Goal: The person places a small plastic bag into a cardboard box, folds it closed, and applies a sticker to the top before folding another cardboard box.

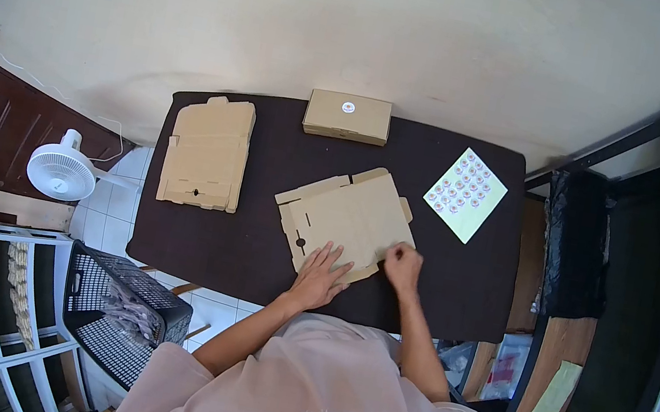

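The fingers (332, 256) of the left hand (319, 277) lie spread wide and flat on the near corner of the flat cardboard blank (349, 215), pressing down and gripping nothing. The right hand (404, 266) is curled at the blank's near right edge, its knuckles turned toward the camera. The fingertips are tucked out of sight, so it cannot be told whether they pinch the card or only rest against it.

The blank lies unfolded near the middle of the table (254, 237), which is covered in dark cloth, and it sits skewed to the table's edges. Its near edge is hidden under both hands, and small slots and a round hole show on its left part.

A stack of flat blanks (207, 151) lies well apart at the far left of the table. A closed box (347, 116) with a round sticker on its lid stands at the far edge. A pale green sticker sheet (465, 194) lies tilted to the right, its print too small to read.

The person's chest and shoulders hide the table's near edge. On the floor to the left stand a white fan (62, 172) and a black basket (127, 303), whose contents are hard to make out.
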`<state>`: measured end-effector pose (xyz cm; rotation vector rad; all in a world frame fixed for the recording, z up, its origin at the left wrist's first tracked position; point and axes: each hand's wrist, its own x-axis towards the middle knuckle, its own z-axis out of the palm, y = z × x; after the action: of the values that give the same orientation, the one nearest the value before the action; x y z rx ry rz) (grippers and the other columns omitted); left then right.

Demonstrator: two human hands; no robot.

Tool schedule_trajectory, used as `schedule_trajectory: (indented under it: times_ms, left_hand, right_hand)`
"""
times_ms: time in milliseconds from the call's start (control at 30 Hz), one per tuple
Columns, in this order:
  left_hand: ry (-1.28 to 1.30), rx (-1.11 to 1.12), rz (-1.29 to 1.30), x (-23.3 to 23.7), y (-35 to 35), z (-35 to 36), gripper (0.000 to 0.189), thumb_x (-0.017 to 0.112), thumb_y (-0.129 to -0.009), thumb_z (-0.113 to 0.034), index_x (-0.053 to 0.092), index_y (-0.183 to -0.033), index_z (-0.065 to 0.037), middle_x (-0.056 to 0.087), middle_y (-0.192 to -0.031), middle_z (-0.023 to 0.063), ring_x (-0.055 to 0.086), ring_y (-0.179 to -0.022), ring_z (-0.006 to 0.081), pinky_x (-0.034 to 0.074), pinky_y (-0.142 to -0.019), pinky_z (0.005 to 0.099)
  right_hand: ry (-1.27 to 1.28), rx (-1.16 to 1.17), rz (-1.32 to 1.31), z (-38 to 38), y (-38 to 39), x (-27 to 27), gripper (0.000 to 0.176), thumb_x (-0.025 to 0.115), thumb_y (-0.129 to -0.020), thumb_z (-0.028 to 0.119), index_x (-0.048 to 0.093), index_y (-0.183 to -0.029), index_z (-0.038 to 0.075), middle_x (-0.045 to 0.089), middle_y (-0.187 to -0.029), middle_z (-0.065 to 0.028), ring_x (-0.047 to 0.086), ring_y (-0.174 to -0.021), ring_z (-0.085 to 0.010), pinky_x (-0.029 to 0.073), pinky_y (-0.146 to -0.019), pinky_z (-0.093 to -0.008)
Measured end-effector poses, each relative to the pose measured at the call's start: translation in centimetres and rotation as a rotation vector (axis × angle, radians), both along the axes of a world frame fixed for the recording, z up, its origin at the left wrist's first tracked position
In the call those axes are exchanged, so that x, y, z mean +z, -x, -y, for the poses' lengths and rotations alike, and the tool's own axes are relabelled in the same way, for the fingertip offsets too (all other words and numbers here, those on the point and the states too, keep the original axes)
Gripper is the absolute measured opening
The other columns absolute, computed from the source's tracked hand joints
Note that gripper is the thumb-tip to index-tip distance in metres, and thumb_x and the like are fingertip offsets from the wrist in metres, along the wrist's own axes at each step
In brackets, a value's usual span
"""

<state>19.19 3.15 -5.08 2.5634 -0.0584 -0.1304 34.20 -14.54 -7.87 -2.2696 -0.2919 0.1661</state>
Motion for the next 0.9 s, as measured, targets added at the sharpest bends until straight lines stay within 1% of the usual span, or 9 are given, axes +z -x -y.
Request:
schedule_trajectory:
  times_ms: [133, 300, 333, 433, 533, 600, 667, 833, 900]
  left_hand:
    - [0.021, 0.011, 0.021, -0.3, -0.1, -0.2, 0.048, 0.064, -0.089, -0.032, 0.057, -0.134, -0.017, 0.035, -0.150, 0.0199, 0.024, -0.143, 0.0416, 0.021, -0.115, 0.0527]
    - [0.108, 0.030, 0.032, -1.5, -0.8, -2.1, 0.031, 0.063, -0.089, -0.024, 0.068, -0.118, -0.016, 0.047, -0.140, 0.0152, 0.038, -0.132, 0.0358, 0.031, -0.107, 0.0470]
    - [0.175, 0.142, 0.101, -1.5, -1.2, -2.3, 0.021, 0.072, -0.082, -0.022, 0.072, -0.100, -0.012, 0.056, -0.120, 0.0116, 0.046, -0.120, 0.0324, 0.037, -0.099, 0.0436]
    - [0.201, 0.273, -0.026, -1.0, -2.8, -3.4, 0.023, 0.080, -0.073, -0.025, 0.068, -0.084, -0.009, 0.056, -0.103, 0.0096, 0.049, -0.111, 0.0309, 0.041, -0.094, 0.0415]
    - [0.197, 0.245, -0.092, -0.5, -3.8, -4.0, 0.030, 0.085, -0.065, -0.025, 0.064, -0.076, -0.007, 0.054, -0.094, 0.0093, 0.051, -0.104, 0.0307, 0.044, -0.089, 0.0405]
    - [0.201, 0.193, -0.103, -1.0, -4.4, -5.1, 0.030, 0.085, -0.066, -0.026, 0.065, -0.077, -0.007, 0.054, -0.093, 0.0098, 0.052, -0.103, 0.0313, 0.045, -0.088, 0.0412]
    - [0.201, 0.140, -0.110, -1.7, -4.7, -5.8, 0.029, 0.084, -0.068, -0.027, 0.066, -0.078, -0.007, 0.055, -0.093, 0.0103, 0.052, -0.101, 0.0318, 0.045, -0.087, 0.0419]
    - [0.222, 0.121, -0.160, -3.0, -5.0, -6.3, 0.023, 0.077, -0.077, -0.027, 0.071, -0.085, -0.007, 0.055, -0.093, 0.0117, 0.052, -0.100, 0.0323, 0.043, -0.089, 0.0419]
    - [0.237, 0.132, -0.143, -3.6, -4.7, -6.2, 0.022, 0.075, -0.079, -0.027, 0.072, -0.086, -0.007, 0.055, -0.094, 0.0120, 0.051, -0.100, 0.0320, 0.042, -0.090, 0.0416]
  right_hand:
    - [0.116, -0.077, -0.058, 1.1, -2.3, 0.0, 0.019, 0.061, -0.080, 0.015, 0.067, -0.079, -0.003, 0.067, -0.074, -0.0211, 0.069, -0.070, -0.0349, 0.053, -0.065, -0.0413]
    - [0.033, 0.160, -0.167, -0.1, -0.2, 1.1, 0.021, 0.062, -0.081, 0.016, 0.068, -0.084, -0.004, 0.067, -0.077, -0.0233, 0.069, -0.073, -0.0369, 0.053, -0.067, -0.0421]
    - [-0.025, 0.152, -0.319, 0.0, -0.5, 0.6, 0.017, 0.060, -0.083, 0.014, 0.068, -0.085, -0.001, 0.067, -0.070, -0.0161, 0.069, -0.067, -0.0254, 0.052, -0.063, -0.0349]
    - [-0.032, 0.119, -0.190, 0.7, -0.2, 3.0, 0.016, 0.061, -0.082, 0.013, 0.068, -0.085, -0.001, 0.068, -0.070, -0.0139, 0.069, -0.066, -0.0209, 0.053, -0.063, -0.0323]
    - [0.073, 0.302, -0.163, -0.7, 1.6, 2.8, 0.017, 0.061, -0.080, 0.014, 0.069, -0.082, 0.000, 0.068, -0.076, -0.0196, 0.069, -0.072, -0.0329, 0.054, -0.069, -0.0406]
    - [0.275, 0.540, -0.040, -2.3, 2.6, 0.9, 0.019, 0.058, -0.078, 0.012, 0.071, -0.078, -0.002, 0.067, -0.080, -0.0261, 0.067, -0.078, -0.0423, 0.054, -0.075, -0.0479]
    - [0.391, 0.687, -0.118, -5.2, 4.5, 1.3, 0.018, 0.059, -0.074, 0.008, 0.070, -0.077, -0.006, 0.067, -0.082, -0.0289, 0.068, -0.079, -0.0420, 0.054, -0.078, -0.0490]
    - [0.317, 0.898, -0.131, -9.5, 8.5, 1.5, 0.020, 0.059, -0.077, 0.014, 0.070, -0.076, -0.003, 0.067, -0.080, -0.0275, 0.067, -0.079, -0.0430, 0.054, -0.079, -0.0492]
    - [0.308, 0.861, -0.167, -8.7, 7.6, 0.9, 0.019, 0.059, -0.075, 0.011, 0.069, -0.078, -0.005, 0.066, -0.080, -0.0292, 0.067, -0.080, -0.0439, 0.054, -0.079, -0.0493]
